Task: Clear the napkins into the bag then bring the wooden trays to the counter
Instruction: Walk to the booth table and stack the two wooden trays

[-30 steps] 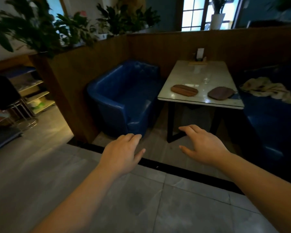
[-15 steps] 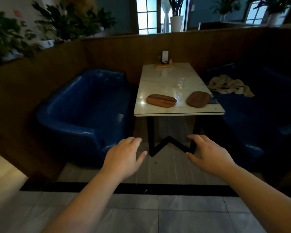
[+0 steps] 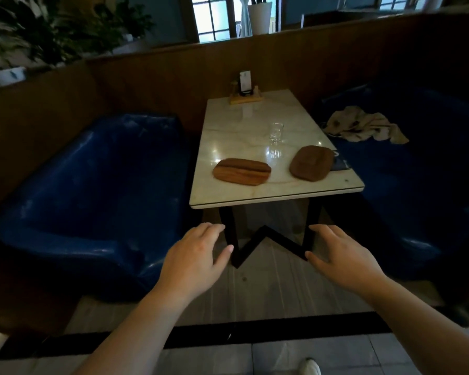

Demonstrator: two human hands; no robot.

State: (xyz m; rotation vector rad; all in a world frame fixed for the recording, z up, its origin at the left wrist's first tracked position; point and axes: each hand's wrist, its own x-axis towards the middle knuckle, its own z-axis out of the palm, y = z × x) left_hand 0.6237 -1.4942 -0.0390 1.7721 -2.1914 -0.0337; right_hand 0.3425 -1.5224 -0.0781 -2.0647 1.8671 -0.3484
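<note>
Two wooden trays lie near the front edge of a white marble table (image 3: 255, 196). The left tray (image 3: 242, 171) is striped and lighter. The right tray (image 3: 311, 163) is darker and plain. My left hand (image 3: 194, 262) and my right hand (image 3: 343, 259) hover palm-down in front of the table, below its edge, fingers apart and holding nothing. Neither hand touches a tray. No napkins or bag show in view.
A clear glass (image 3: 276, 132) stands mid-table and a wooden stand with a card (image 3: 246, 97) sits at the far end. Blue sofas flank the table, left (image 3: 92, 201) and right (image 3: 423, 185); a crumpled cloth (image 3: 363, 127) lies on the right one. A black floor strip (image 3: 255, 332) crosses ahead.
The view has swung to face the table head-on and come closer. Both hands stay raised, open and empty, now nearer the table's front edge.
</note>
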